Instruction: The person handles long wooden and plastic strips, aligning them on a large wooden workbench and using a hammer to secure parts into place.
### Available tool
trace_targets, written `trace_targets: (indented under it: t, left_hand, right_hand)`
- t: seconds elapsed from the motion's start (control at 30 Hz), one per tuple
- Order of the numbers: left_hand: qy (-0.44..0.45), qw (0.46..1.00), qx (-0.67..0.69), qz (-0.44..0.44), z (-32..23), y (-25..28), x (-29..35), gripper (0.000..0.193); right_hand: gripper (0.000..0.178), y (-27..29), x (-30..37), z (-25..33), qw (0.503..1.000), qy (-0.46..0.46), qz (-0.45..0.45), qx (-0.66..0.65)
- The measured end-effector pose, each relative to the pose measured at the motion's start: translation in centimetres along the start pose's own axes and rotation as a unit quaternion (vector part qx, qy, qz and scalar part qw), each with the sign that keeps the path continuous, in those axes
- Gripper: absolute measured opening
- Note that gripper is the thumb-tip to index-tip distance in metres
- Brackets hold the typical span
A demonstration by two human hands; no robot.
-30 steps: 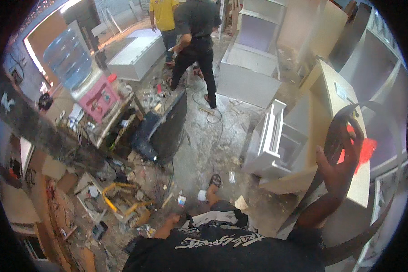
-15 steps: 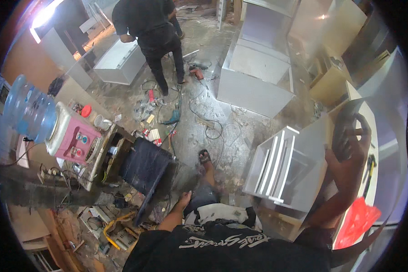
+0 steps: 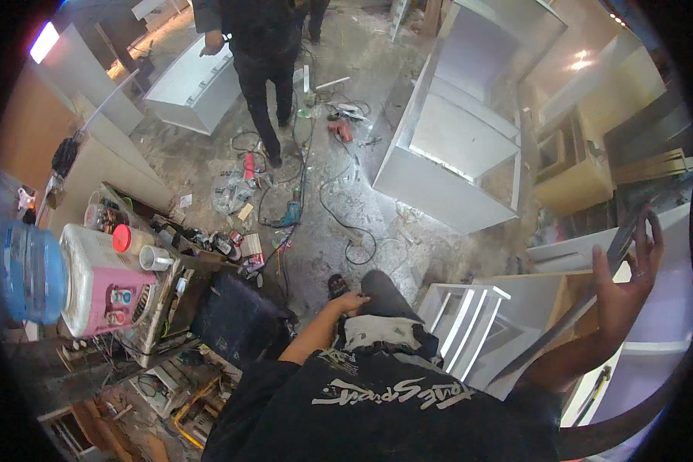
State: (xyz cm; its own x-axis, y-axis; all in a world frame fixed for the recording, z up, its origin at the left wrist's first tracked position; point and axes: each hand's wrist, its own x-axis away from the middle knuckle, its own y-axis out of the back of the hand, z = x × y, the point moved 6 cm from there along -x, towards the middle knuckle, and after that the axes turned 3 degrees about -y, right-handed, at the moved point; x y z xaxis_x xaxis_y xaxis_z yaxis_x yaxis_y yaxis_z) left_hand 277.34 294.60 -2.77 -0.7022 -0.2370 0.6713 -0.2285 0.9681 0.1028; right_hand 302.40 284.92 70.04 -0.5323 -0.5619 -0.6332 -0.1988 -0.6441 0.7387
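Note:
My right hand [image 3: 630, 281] is raised at the right, thumb spread away from the bent fingers. A long, thin grey strip [image 3: 550, 337] runs up through its grip, and the upper end reaches the fingertips. My left hand [image 3: 352, 302] is low in front of me beside my dark trouser leg [image 3: 389, 296]. Its fingers are curled, and whatever they may hold is hidden. Just left of the strip stands a white cabinet piece with slatted rails [image 3: 470, 319]. A dark-handled tool [image 3: 593, 396] lies on a pale board below my right forearm.
A large white cabinet carcass [image 3: 446, 189] lies ahead. Cables, a teal power drill [image 3: 289, 215] and a red tool [image 3: 340, 131] litter the floor. At left are a pink water dispenser [image 3: 115, 289] and a black box [image 3: 242, 319]. Another person [image 3: 262, 54] stands beyond, near a white cabinet [image 3: 196, 88].
The view has shifted. My left hand has moved forward and right along my leg. My right hand has opened its thumb away from the fingers, and the strip now slants below it.

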Motion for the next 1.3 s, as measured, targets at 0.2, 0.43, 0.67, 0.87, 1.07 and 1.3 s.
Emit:
trace_targets:
  t: [0.2, 0.43, 0.67, 0.87, 1.07, 1.3]
  left_hand:
    - [-0.165, 0.978, -0.007, 0.126, 13.3, 4.3, 0.9, 0.047]
    - [0.224, 0.930, 0.291, 0.028, 19.5, 10.6, 5.3, 0.040]
    - [0.082, 0.978, 0.016, -0.192, 10.4, 30.5, 3.2, 0.050]
    - [0.089, 0.935, 0.115, -0.325, 3.5, 50.1, 1.2, 0.044]
    - [0.046, 0.868, 0.183, -0.459, -1.3, 65.5, -0.5, 0.036]
    - [0.134, 0.956, 0.110, -0.235, 2.3, 70.3, -6.0, 0.041]
  right_hand:
    - [0.073, -7.8, -7.5, 1.4, 1.000, -0.008, 0.009, 0.017]
    - [0.071, -18.8, -16.8, 3.8, 0.999, -0.016, 0.035, -0.036]
    - [0.071, -29.4, -27.0, 6.6, 0.999, 0.034, 0.011, 0.018]
    - [0.070, -37.5, -32.9, 9.6, 0.999, -0.044, 0.021, 0.001]
    - [0.068, -42.1, -38.2, 13.2, 0.999, -0.001, 0.033, 0.038]
    - [0.071, -44.9, -44.2, 21.9, 0.997, 0.024, -0.002, 0.076]
